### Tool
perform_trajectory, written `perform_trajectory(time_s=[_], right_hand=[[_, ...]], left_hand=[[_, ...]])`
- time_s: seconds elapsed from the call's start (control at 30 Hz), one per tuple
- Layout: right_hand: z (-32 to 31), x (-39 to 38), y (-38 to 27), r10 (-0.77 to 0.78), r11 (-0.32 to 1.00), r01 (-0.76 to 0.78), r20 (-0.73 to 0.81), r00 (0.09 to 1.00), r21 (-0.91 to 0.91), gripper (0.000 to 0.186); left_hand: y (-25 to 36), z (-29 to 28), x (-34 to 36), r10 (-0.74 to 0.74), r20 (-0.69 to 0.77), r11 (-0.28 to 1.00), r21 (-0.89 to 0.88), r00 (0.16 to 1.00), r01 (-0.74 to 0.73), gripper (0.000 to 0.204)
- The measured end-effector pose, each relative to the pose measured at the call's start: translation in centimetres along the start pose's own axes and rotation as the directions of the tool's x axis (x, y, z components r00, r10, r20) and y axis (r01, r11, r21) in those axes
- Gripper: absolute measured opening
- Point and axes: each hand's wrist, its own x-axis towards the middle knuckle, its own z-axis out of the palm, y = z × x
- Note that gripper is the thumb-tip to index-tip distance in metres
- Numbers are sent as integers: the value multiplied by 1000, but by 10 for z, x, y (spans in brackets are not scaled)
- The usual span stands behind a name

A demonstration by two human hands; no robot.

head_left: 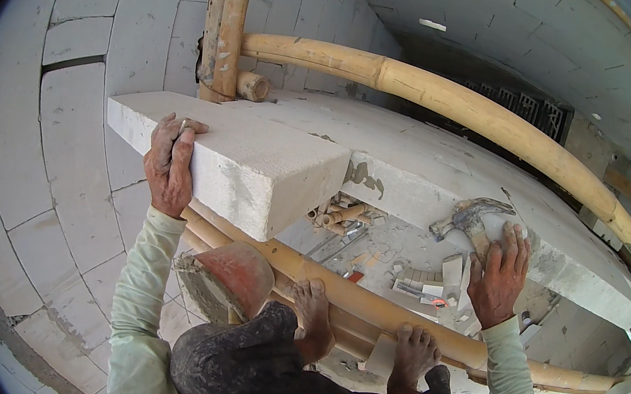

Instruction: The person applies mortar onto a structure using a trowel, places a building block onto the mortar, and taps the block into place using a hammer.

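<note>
A long white building block lies at the left, jutting toward me at the end of a wall of similar white blocks. My left hand grips its near edge, fingers curled over the top. On the right, my right hand is at the near edge of the white wall, its fingers reaching over the top. A mortar-smeared hammer sticks out from beside its thumb; most of the handle is hidden by the hand. Grey mortar marks the wall where the block meets it.
My bare feet stand on bamboo poles. A red, mortar-caked bucket sits near my left knee. A thick bamboo rail crosses beyond the wall, joined to an upright bamboo post. Far below lie block offcuts and bamboo pieces.
</note>
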Motion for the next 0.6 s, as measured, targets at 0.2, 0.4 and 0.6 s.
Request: perform_trajectory(time_s=[0.2, 0.4, 0.6], right_hand=[[-5, 0, -4, 31, 999, -31, 14, 999, 11, 37], [-2, -10, -2, 37, 999, -37, -8, 999, -8, 43], [-18, -19, -3, 57, 995, -55, 27, 998, -85, 51]], left_hand=[[-3, 0, 2, 16, -3, 1000, 20, 1000, -16, 22], [-5, 4, -2, 26, -2, 997, 73, 1000, -25, 22], [-5, -6, -5, 49, -52, 997, 60, 997, -46, 19]])
